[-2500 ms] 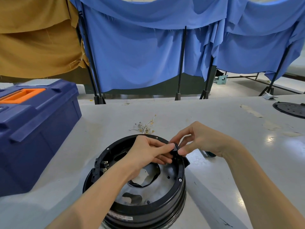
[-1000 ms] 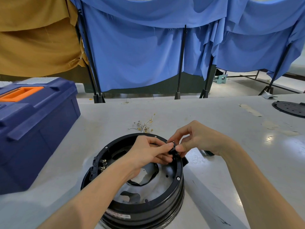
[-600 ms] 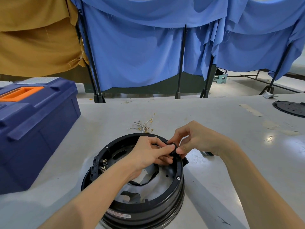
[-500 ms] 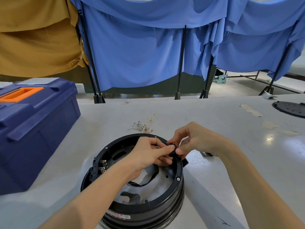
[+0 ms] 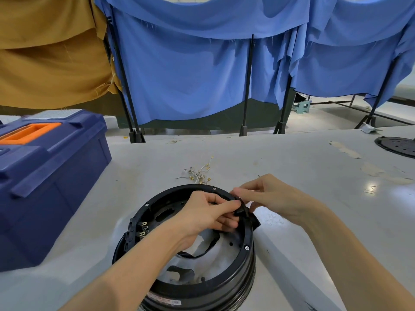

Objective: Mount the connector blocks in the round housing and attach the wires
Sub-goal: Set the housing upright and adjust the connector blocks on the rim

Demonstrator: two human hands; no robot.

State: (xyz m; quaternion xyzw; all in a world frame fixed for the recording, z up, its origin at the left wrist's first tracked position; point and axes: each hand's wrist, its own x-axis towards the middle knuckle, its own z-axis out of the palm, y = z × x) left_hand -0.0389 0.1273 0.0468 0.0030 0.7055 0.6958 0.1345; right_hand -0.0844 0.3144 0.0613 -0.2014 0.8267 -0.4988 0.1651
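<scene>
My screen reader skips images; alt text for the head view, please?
The left hand and right hand pinch a small black connector block at the right rim of a round black housing on a grey table. Loose wires lie beyond it, a blue toolbox at left.

A workshop, I think.
I see a grey desk [image 5: 292, 158] with a blue toolbox [image 5: 45, 176], loose wire pieces [image 5: 199, 173], and cloth screens [image 5: 179, 75] hung on black stands [image 5: 248, 86] behind.

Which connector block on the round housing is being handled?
The small black plastic connector block on the right rim of the black round housing, pinched between left hand and right hand. The left-rim block, showing metal terminals, sits untouched.
</scene>
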